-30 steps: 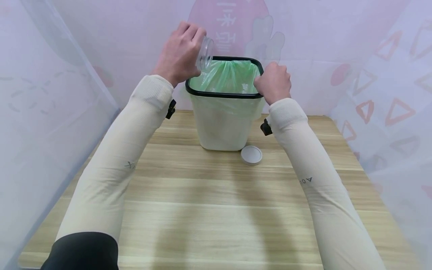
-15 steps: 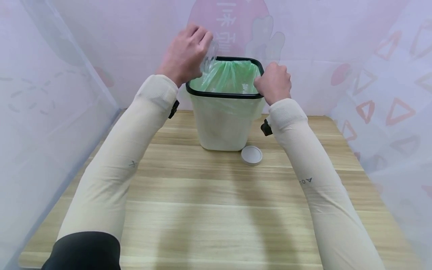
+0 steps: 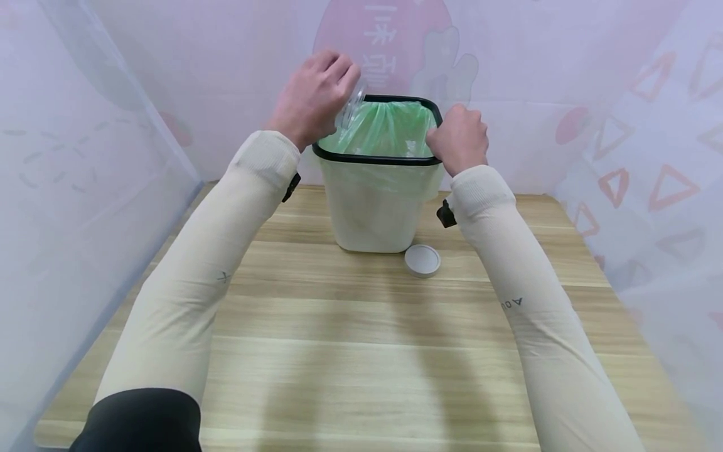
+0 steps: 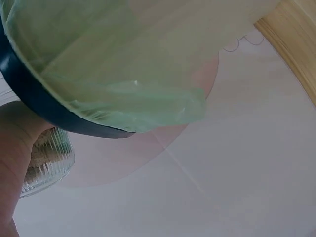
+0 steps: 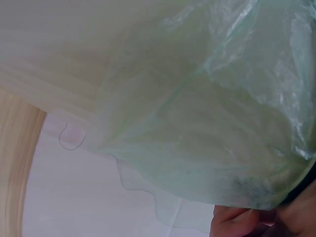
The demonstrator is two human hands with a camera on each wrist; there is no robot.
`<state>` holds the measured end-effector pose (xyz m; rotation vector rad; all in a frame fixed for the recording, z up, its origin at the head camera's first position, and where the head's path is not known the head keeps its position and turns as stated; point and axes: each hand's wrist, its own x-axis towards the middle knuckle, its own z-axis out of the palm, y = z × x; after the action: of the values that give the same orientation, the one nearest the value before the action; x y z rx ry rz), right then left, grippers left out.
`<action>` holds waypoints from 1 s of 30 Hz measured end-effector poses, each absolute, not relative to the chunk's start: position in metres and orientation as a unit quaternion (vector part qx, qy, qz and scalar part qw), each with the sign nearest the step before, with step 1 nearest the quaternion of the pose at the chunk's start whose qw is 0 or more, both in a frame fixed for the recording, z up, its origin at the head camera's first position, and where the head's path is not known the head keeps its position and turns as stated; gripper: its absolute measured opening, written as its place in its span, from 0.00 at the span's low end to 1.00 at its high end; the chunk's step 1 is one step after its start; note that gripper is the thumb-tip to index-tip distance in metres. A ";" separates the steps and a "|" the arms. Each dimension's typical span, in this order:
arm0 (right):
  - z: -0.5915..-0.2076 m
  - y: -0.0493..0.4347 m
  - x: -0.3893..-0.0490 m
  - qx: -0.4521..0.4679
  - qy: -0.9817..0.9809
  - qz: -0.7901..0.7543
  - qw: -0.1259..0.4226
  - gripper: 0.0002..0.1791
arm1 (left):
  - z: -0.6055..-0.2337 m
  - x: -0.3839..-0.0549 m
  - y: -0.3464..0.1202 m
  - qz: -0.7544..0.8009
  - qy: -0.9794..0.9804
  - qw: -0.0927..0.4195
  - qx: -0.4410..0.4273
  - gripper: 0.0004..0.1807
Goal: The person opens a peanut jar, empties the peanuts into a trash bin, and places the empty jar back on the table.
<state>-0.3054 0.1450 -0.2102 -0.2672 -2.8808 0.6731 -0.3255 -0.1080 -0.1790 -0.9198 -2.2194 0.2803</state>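
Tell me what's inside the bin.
A green plastic bag lines the bin, with folds showing at the back. The front rim hides the bottom, so I can't tell what's there. The left hand and the jar it holds cover the back left corner.

Waste bin (image 3: 373,207) stands toward rear of tabletop (image 3: 350,376), backdrop sheet (image 3: 519,94) behind it, L side sheet (image 3: 85,157) and R side sheet (image 3: 638,176) flanking; liner (image 3: 390,129) hangs inside bin and folds out over rim (image 3: 375,159); person's L hand (image 3: 313,97), w/ jar (image 3: 351,110) in its grip, is at L side of bin mouth, jar on hand's R; R hand (image 3: 460,139) is on rim's R side; jar lid (image 3: 422,260) lies on tabletop just before bin's R front corner, btwn forearms, nearer R one.
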 end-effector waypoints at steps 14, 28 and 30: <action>-0.210 0.147 -0.307 -0.093 -0.964 0.235 0.086 0.12 | -0.182 -0.327 -0.102 0.110 -0.836 0.389 -0.372 0.19; -0.212 0.143 -0.307 -0.086 -0.965 0.230 0.095 0.12 | -0.180 -0.327 -0.099 0.135 -0.830 0.389 -0.376 0.27; -0.211 0.142 -0.307 -0.086 -0.965 0.233 0.091 0.12 | -0.179 -0.327 -0.098 0.143 -0.829 0.388 -0.376 0.27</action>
<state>-0.3069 0.1424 -0.2114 -0.2555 -2.8669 0.6915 -0.3269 -0.0982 -0.1788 -0.9559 -2.1105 0.3644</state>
